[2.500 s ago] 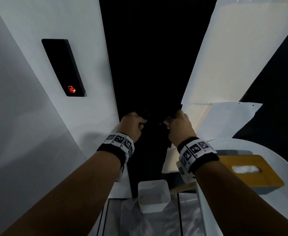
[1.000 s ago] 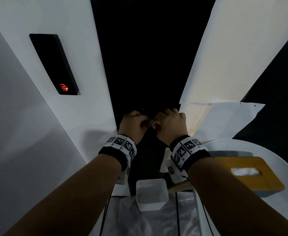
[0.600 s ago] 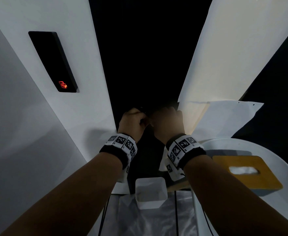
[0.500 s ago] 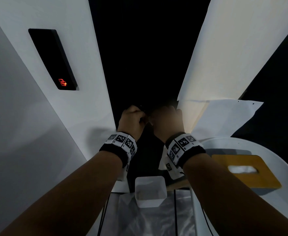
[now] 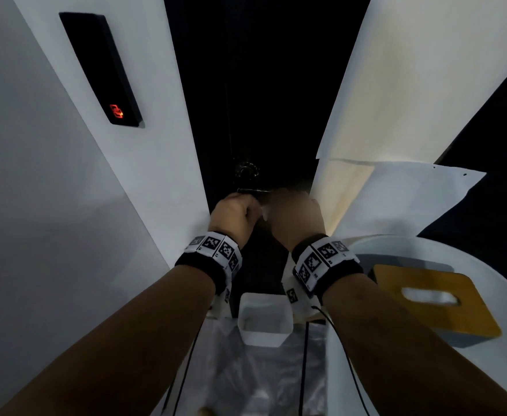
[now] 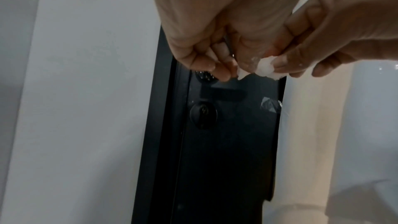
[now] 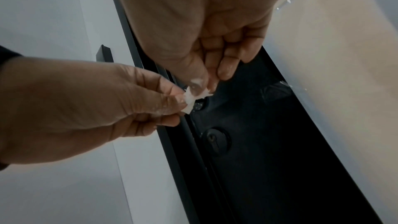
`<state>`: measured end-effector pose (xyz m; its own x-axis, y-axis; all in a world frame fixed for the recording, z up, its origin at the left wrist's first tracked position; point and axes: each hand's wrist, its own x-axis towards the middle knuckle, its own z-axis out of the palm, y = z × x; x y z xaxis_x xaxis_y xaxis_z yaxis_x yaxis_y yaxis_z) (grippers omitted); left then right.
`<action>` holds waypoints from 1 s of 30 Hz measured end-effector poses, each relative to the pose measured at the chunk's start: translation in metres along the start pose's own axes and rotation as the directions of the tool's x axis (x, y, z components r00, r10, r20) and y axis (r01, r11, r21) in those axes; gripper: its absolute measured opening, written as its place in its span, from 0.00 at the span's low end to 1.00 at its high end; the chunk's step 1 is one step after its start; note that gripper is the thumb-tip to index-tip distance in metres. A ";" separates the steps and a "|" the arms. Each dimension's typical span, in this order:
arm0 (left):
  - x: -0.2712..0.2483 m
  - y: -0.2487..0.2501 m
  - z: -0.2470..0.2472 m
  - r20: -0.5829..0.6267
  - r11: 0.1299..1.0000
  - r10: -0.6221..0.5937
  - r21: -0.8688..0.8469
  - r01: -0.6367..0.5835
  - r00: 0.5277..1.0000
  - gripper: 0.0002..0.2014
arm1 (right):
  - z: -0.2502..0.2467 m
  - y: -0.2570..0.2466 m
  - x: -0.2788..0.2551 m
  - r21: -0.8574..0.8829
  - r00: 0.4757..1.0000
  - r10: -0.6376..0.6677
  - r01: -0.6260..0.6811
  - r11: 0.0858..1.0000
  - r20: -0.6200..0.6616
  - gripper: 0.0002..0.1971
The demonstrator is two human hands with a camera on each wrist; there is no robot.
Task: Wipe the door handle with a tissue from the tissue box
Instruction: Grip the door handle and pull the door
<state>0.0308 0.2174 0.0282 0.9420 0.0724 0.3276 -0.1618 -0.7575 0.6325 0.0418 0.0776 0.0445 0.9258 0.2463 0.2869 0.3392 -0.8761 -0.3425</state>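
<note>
Both hands have drawn together just in front of the door handle [image 6: 224, 94], where a couple of seconds back they sat apart on either side of it. The left hand [image 5: 235, 217] and right hand [image 5: 295, 219] now share one small wad of tissue [image 6: 266, 68], the fingers [image 7: 172, 98] of each curled in a narrow pinch on it. To me that looks like regripping or bunching the tissue between wiping strokes, the tissue off the handle; the tissue box [image 5: 435, 298] sits well to the right of the handle, on the white worktop [image 5: 504, 295].
</note>
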 end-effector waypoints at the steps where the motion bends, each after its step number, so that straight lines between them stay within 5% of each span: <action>1: -0.005 -0.001 0.002 0.014 1.000 -0.029 -0.008 0.029 0.999 0.04 | 0.003 0.002 -0.004 0.009 1.000 0.002 -0.002 1.000 0.022 0.10; 5: -0.024 -0.007 0.015 0.079 0.984 -0.159 -0.065 0.165 0.984 0.02 | 0.018 0.008 -0.020 0.069 0.991 0.022 -0.031 0.997 0.129 0.08; 15: -0.063 -0.045 0.038 0.290 0.989 -0.138 -0.013 0.148 0.947 0.09 | 0.075 0.010 -0.062 0.246 0.934 0.221 -0.293 0.924 0.282 0.09; 30: -0.128 -0.129 0.114 0.468 0.974 -0.189 -0.024 0.226 0.863 0.10 | 0.191 0.021 -0.138 0.210 0.858 0.417 -0.486 0.849 0.299 0.10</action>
<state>-0.0358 0.2318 -0.1750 0.9813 -0.0979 -0.1656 0.0489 -0.7057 0.7068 -0.0466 0.1045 -0.1727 0.9860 -0.0305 -0.1639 -0.1267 -0.7761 -0.6177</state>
